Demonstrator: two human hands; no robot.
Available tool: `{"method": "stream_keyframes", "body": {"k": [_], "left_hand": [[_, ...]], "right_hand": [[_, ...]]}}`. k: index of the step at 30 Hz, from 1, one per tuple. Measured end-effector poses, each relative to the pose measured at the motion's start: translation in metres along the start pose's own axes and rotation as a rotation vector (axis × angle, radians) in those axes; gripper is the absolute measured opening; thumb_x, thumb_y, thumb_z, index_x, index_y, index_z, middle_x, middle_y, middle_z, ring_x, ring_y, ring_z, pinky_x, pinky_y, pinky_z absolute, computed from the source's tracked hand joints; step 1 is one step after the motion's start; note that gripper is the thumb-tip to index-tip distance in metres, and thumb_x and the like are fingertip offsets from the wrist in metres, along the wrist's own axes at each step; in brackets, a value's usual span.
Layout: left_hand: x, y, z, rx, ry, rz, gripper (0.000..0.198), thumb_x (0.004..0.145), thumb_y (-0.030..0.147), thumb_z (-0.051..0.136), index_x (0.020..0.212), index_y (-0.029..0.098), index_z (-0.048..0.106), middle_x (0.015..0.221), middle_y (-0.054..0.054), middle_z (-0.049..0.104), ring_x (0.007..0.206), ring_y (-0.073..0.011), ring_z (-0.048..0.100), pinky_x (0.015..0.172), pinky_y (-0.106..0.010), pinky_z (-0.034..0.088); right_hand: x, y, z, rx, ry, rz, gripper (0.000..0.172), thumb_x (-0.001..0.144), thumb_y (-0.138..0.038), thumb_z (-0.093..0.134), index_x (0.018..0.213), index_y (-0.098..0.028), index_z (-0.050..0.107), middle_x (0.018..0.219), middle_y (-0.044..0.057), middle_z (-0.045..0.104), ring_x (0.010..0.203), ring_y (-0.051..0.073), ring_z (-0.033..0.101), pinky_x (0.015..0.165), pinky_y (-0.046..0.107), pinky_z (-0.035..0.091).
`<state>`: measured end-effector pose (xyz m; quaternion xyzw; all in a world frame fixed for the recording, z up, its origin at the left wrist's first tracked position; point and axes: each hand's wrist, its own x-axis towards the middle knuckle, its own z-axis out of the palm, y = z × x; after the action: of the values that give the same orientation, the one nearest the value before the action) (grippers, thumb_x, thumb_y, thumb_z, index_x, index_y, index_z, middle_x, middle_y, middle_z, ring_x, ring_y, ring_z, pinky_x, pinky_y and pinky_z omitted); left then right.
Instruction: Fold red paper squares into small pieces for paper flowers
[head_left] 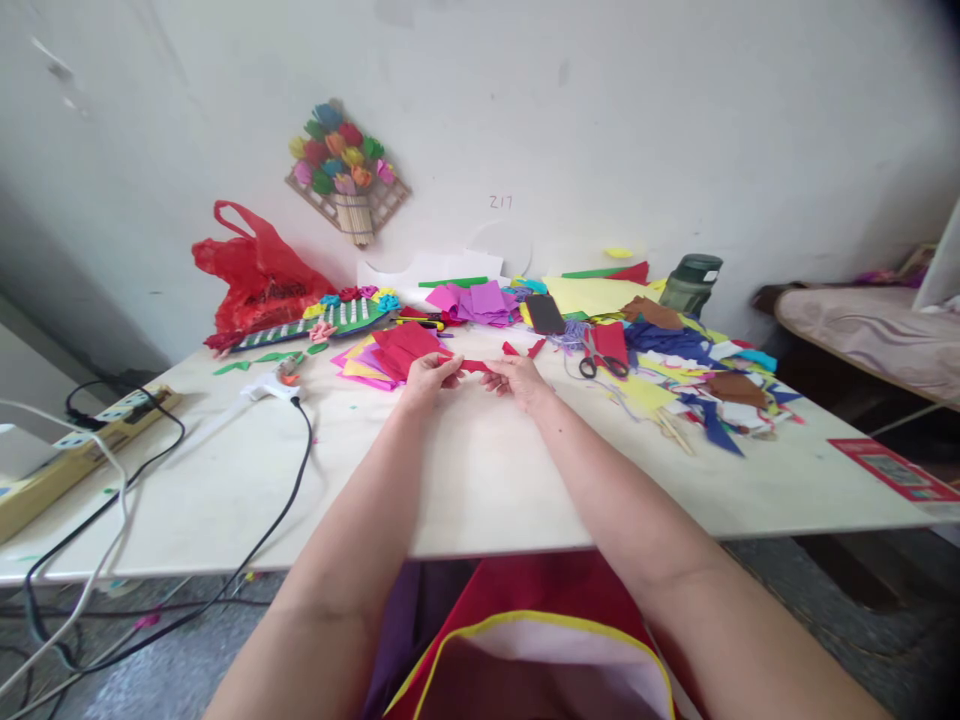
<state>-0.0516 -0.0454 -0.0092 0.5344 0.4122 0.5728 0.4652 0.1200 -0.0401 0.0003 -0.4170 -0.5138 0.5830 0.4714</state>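
Note:
A narrow strip of red paper (474, 366) stretches between my two hands above the white table. My left hand (431, 378) pinches its left end, and my right hand (516, 382) grips the right end with bent fingers. Just behind my left hand lies a pile of paper squares (401, 350), red on top with yellow, pink and purple below. Small red scraps (525, 348) rest beyond my right hand. To the right of that hand lie black-handled scissors (600, 362) with a red paper piece beside them.
Left on the table (510, 480) are a white glue gun (274, 385) with a black cord, and a power strip (90, 440). A red plastic bag (259, 270) stands behind. Colourful scraps (712, 370) cover the right side, near a dark green bottle (691, 283).

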Motion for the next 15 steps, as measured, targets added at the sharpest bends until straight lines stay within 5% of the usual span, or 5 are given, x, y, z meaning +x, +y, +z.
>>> {"method": "stream_keyframes", "body": {"k": [6, 11, 15], "left_hand": [[-0.001, 0.004, 0.004, -0.123, 0.085, -0.048, 0.041, 0.053, 0.039, 0.073, 0.06, 0.017, 0.04, 0.052, -0.002, 0.06, 0.049, -0.0141, 0.059, 0.052, -0.025, 0.047], [0.0, 0.006, 0.007, -0.104, 0.193, -0.031, 0.043, 0.051, 0.038, 0.074, 0.058, 0.017, 0.038, 0.048, -0.001, 0.058, 0.046, -0.014, 0.058, 0.05, -0.026, 0.047], [0.001, 0.004, 0.007, -0.155, 0.136, -0.066, 0.038, 0.054, 0.04, 0.072, 0.064, 0.014, 0.047, 0.056, -0.003, 0.062, 0.051, -0.0128, 0.06, 0.058, -0.027, 0.049]], "right_hand": [[-0.001, 0.003, 0.0, -0.114, -0.157, 0.012, 0.017, 0.068, -0.026, 0.062, 0.061, -0.011, 0.059, 0.054, 0.006, 0.064, 0.041, 0.009, 0.055, 0.036, 0.016, 0.036], [-0.001, 0.006, 0.005, -0.163, -0.095, -0.058, 0.023, 0.066, -0.031, 0.065, 0.057, -0.012, 0.056, 0.045, 0.002, 0.059, 0.033, 0.006, 0.048, 0.033, 0.016, 0.034], [-0.001, 0.008, 0.01, -0.152, -0.041, -0.067, 0.022, 0.068, -0.033, 0.063, 0.06, -0.014, 0.056, 0.04, -0.001, 0.056, 0.029, 0.007, 0.045, 0.031, 0.016, 0.033]]}}
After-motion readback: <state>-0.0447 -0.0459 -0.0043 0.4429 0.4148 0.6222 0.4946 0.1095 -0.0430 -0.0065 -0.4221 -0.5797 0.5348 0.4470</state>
